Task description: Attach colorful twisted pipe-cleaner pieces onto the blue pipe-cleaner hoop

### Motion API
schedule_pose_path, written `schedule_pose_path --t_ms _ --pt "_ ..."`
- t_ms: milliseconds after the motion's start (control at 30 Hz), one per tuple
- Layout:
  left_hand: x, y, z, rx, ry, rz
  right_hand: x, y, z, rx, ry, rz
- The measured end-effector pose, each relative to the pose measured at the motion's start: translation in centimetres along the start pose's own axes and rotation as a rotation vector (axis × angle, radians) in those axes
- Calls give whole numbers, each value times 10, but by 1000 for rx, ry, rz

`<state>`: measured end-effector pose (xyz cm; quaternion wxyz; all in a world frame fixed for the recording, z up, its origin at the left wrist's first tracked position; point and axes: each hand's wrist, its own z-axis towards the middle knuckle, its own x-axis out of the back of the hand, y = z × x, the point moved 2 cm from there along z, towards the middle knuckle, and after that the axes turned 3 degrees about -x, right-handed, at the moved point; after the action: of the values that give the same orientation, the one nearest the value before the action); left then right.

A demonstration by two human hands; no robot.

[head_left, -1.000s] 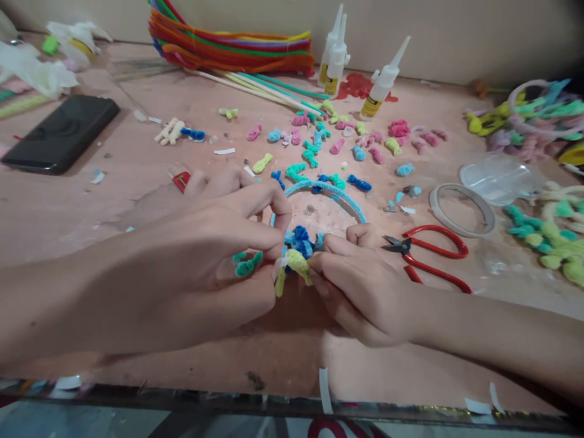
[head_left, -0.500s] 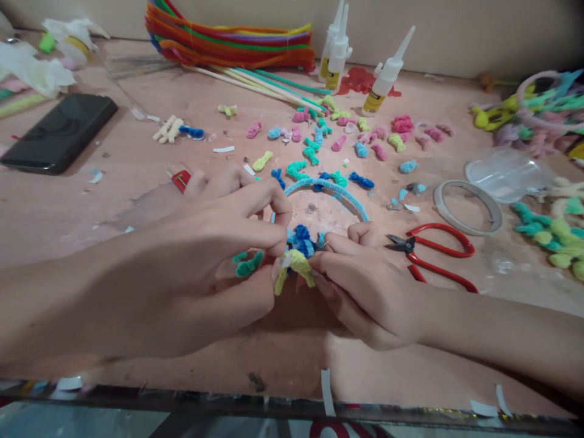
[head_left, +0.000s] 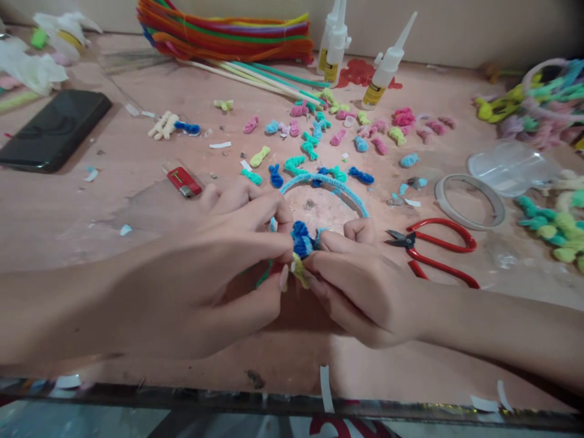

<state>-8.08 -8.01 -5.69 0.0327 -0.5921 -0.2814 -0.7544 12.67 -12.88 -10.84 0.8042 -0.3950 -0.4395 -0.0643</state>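
Observation:
My left hand (head_left: 232, 255) pinches a small yellow pipe-cleaner piece (head_left: 298, 272) from the left, thumb and forefinger closed on it. From the other side my right hand (head_left: 360, 277) grips the same piece between its fingertips. Just beyond the fingers sits a dark-blue pipe-cleaner piece (head_left: 302, 240) on a light-blue fuzzy headband (head_left: 310, 179), whose arc curves away behind both hands. The headband's near part is hidden by the fingers. A sliver of green fuzz (head_left: 263, 275) shows under my left fingers.
Red-handled snips (head_left: 438, 246) lie right of my right hand, by a tape roll (head_left: 469, 201) and a clear cup (head_left: 511, 170). A red lighter (head_left: 183, 182) and phone (head_left: 57, 131) lie left. Behind stand glue bottles (head_left: 383, 73) and a pipe-cleaner bundle (head_left: 223, 36).
My fingertips have drawn closer together over the yellow piece, covering more of it. The green piece below my left hand is now mostly hidden, and the lighter shows more fully.

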Motion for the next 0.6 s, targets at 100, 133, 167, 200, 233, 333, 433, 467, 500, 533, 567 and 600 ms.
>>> schedule_pose_path --t_ms 100,133,167,200,233,333,433,467,500,533,567,600 --pt "-2 -1 2 -65 -59 -35 0 1 0 2 3 29" --pt "-3 -2 2 -74 -61 -20 0 0 0 6 8 32" --pt "-3 -3 3 -88 -50 7 1 0 0 10 15 30" --pt "-3 -3 3 -103 -32 46 1 0 0 10 19 22" --pt "-4 -3 2 -115 -12 92 1 -1 0 8 21 8" --pt "-7 -2 0 -144 29 226 0 -1 0 -1 10 -44" --pt "-10 -2 -4 -186 13 282 -1 -1 0 2 7 -59" --pt "-11 -2 -4 -199 15 289 -2 -1 -1 7 8 -54" --pt "-12 -2 -5 -209 18 293 -2 -1 -1 15 11 -51" --pt "-14 -2 -5 -218 21 294 -2 -1 -1 24 19 -49" --pt "-15 -2 -5 -224 21 292 -2 -1 -1 32 22 -53" --pt "-17 -2 -6 -235 26 289 -3 -1 -2 36 23 -63"
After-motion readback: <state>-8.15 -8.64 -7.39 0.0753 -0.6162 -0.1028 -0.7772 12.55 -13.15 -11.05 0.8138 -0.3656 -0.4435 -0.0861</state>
